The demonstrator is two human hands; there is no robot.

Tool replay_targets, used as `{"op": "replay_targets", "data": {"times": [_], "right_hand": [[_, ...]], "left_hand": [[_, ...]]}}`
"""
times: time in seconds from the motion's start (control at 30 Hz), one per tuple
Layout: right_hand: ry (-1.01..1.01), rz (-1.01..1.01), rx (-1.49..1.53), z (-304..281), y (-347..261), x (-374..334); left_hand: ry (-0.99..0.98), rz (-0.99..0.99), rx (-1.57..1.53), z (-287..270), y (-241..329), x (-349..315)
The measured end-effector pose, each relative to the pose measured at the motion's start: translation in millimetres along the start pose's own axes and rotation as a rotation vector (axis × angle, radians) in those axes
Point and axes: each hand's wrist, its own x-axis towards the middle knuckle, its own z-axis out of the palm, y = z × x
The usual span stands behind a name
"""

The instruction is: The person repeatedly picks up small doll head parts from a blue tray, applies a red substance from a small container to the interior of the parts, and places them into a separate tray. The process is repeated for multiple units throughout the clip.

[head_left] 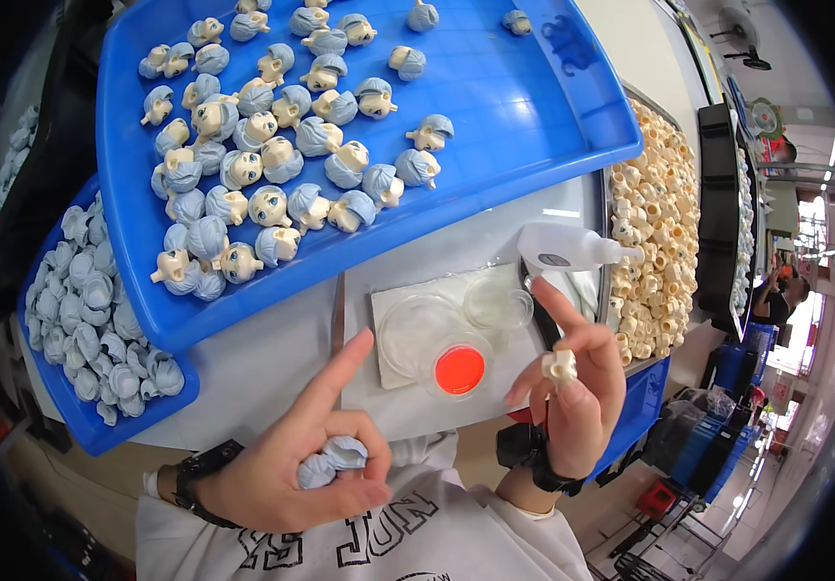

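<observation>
My left hand [277, 450] is curled round a pale blue doll-hair piece [332, 461], its index finger pointing up and away. Whether one or two pieces sit in that grip I cannot tell. Between the thumb and fingers of my right hand [587, 387] is a small cream doll-head part [560, 366], held up off the table; the index finger stretches out. Between and beyond my hands, a shallow clear dish with a bright red disc [460, 370] stands beside other clear round dishes [498, 302] on a pale square pad [390, 374].
A large blue tray [504, 107] across the back bears many blue-haired doll heads [267, 205]. Hair pieces [93, 310] fill a blue bin at the left; cream parts [654, 242] crowd a tray at the right. A white squeeze bottle [572, 248] lies near the right tray.
</observation>
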Motion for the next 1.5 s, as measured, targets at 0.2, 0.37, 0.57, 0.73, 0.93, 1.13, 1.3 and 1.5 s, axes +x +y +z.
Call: {"op": "replay_targets", "data": {"times": [0.2, 0.37, 0.57, 0.73, 0.93, 1.13, 1.3, 1.5], "right_hand": [[-0.172, 0.185, 0.188, -10.7, 3.0, 1.5], [-0.205, 0.159, 0.264, -14.9, 7.5, -1.3], [-0.167, 0.143, 0.253, -17.6, 9.4, -10.9], [-0.165, 0.164, 0.215, -25.0, 8.6, -22.8], [-0.17, 0.153, 0.205, -29.2, 7.9, -34.4], [-0.145, 0.15, 0.167, -29.4, 11.1, -40.4], [-0.13, 0.17, 0.122, -30.0, 8.9, -40.9], [0.091, -0.117, -0.022, -20.8, -9.6, -49.9]], "left_hand": [[-0.028, -0.035, 0.038, 7.8, -11.6, 9.2], [0.047, -0.036, 0.048, 16.0, -12.5, 14.5], [0.123, 0.025, 0.054, 21.2, -15.0, 22.5], [0.102, 0.069, 0.088, 16.7, -12.3, 27.1], [0.18, 0.117, 0.07, 22.7, -14.0, 35.6], [0.114, 0.08, 0.008, 22.2, -10.7, 40.0], [0.101, 0.139, -0.019, 21.1, -11.6, 43.0], [0.206, 0.215, -0.053, 23.2, -14.7, 43.8]]}}
